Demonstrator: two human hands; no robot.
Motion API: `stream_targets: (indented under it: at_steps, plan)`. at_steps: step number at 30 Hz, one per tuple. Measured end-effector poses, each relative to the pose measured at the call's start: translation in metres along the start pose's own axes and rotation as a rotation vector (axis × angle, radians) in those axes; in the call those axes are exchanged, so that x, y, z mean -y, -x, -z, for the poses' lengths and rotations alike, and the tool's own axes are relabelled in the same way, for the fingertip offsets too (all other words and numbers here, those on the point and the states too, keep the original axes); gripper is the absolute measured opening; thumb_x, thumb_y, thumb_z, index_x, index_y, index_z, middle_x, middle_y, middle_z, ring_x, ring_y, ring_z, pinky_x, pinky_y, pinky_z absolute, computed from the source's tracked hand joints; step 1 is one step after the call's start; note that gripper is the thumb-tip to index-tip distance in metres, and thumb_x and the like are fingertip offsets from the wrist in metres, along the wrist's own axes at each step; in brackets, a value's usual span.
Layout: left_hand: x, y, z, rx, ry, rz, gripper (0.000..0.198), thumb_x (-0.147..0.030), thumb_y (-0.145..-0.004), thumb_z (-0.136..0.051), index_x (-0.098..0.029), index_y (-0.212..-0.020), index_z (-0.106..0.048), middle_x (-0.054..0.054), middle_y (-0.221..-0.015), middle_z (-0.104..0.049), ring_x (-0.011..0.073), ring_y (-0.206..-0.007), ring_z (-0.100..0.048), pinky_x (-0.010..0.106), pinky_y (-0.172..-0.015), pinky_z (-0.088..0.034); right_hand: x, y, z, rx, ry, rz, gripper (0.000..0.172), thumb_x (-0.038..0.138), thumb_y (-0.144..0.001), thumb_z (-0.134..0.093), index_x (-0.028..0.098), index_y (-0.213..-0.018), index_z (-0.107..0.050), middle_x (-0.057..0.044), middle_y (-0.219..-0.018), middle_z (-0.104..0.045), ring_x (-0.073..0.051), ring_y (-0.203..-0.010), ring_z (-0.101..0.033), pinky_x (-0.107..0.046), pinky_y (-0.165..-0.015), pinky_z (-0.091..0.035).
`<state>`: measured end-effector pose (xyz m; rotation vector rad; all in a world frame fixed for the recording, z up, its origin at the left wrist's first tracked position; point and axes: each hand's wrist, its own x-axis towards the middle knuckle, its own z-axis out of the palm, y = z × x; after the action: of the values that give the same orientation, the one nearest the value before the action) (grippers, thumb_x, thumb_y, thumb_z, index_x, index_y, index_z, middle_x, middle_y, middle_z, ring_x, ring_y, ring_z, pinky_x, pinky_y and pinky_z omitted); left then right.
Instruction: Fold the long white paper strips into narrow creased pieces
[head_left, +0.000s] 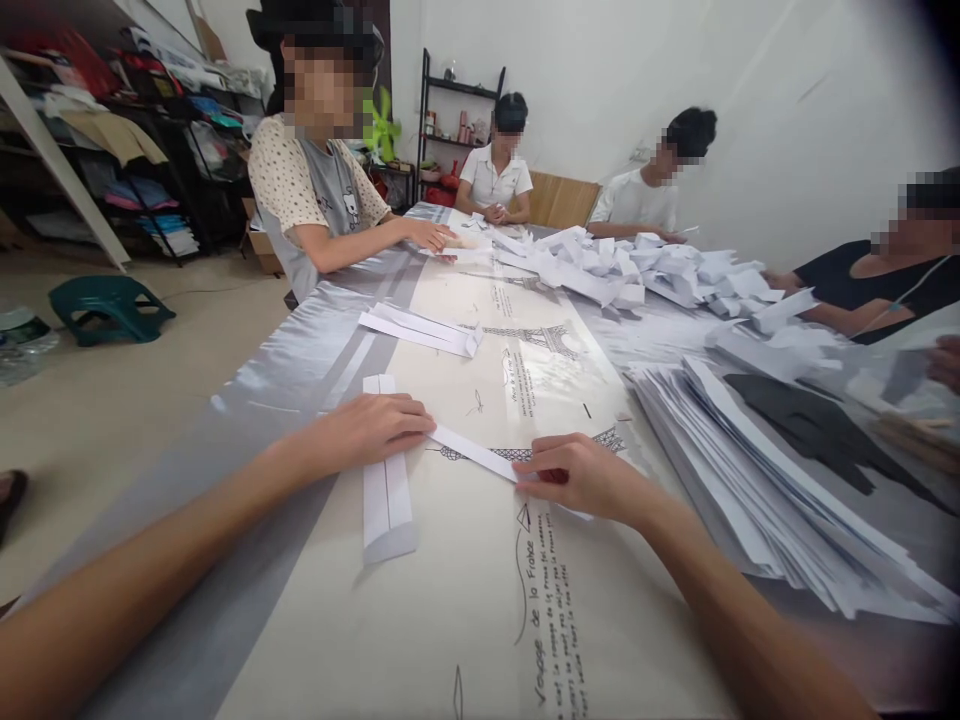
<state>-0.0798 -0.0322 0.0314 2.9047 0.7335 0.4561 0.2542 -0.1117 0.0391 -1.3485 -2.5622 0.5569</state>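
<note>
A narrow folded paper strip (476,453) stretches between my two hands above the printed tablecloth (450,620). My left hand (382,428) pinches its left end, and my right hand (574,475) grips the right end between thumb and fingers. Under my left hand lies a folded white paper piece (388,510) with a lengthwise seam and a flap at its near end. Farther up the table, another folded paper piece (420,330) rests with layered strips. The fingers of both hands partly cover the strip's ends.
To the right is a fanned stack of white paper sheets (750,490), beside a dark patch (840,430). A heap of folded papers (622,265) spreads along the far right. Several people sit around the table. A green stool (111,305) stands on the floor at left.
</note>
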Motion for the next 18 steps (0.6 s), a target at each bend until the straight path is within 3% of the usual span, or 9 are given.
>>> stream_targets:
  at_steps: [3,6,13,18]
  plan:
    - [0.000,-0.002,-0.001,0.055,0.018,-0.038,0.028,-0.028,-0.108,-0.043,-0.024,-0.118,-0.069,0.004,-0.117,-0.070,0.0174,-0.104,-0.065,0.028,-0.091,-0.049,-0.007,0.001,0.002,-0.062,0.025,0.044,0.022,0.034,-0.098,-0.060,0.028,-0.101,-0.081,-0.005,-0.086,-0.066,-0.013,-0.058,-0.050,-0.031,-0.055,-0.037]
    - [0.003,-0.001,-0.006,0.020,0.021,-0.068,0.029,-0.029,-0.108,-0.041,-0.022,-0.118,-0.068,0.006,-0.115,-0.070,0.0184,-0.105,-0.064,0.030,-0.093,-0.049,-0.012,0.002,0.005,-0.132,0.043,0.056,0.025,0.034,-0.099,-0.057,0.028,-0.103,-0.081,-0.007,-0.102,-0.069,-0.015,-0.065,-0.058,-0.033,-0.059,-0.042]
    - [0.017,0.007,-0.015,-0.121,-0.218,-0.190,0.031,-0.012,-0.106,-0.035,-0.017,-0.118,-0.063,0.008,-0.102,-0.070,0.0188,-0.095,-0.063,0.029,-0.081,-0.050,-0.016,-0.002,0.006,-0.146,0.033,0.018,0.035,0.032,-0.106,-0.042,0.023,-0.094,-0.073,-0.007,-0.094,-0.069,-0.019,-0.073,-0.061,-0.033,-0.064,-0.044]
    - [0.020,0.009,-0.011,-0.150,-0.268,-0.166,0.028,-0.015,-0.107,-0.036,-0.018,-0.104,-0.064,0.004,-0.085,-0.065,0.0160,-0.079,-0.060,0.025,-0.068,-0.044,-0.030,0.000,0.011,-0.170,0.042,-0.020,0.032,0.034,-0.106,-0.042,0.023,-0.093,-0.069,-0.006,-0.094,-0.068,-0.020,-0.075,-0.061,-0.034,-0.068,-0.047]
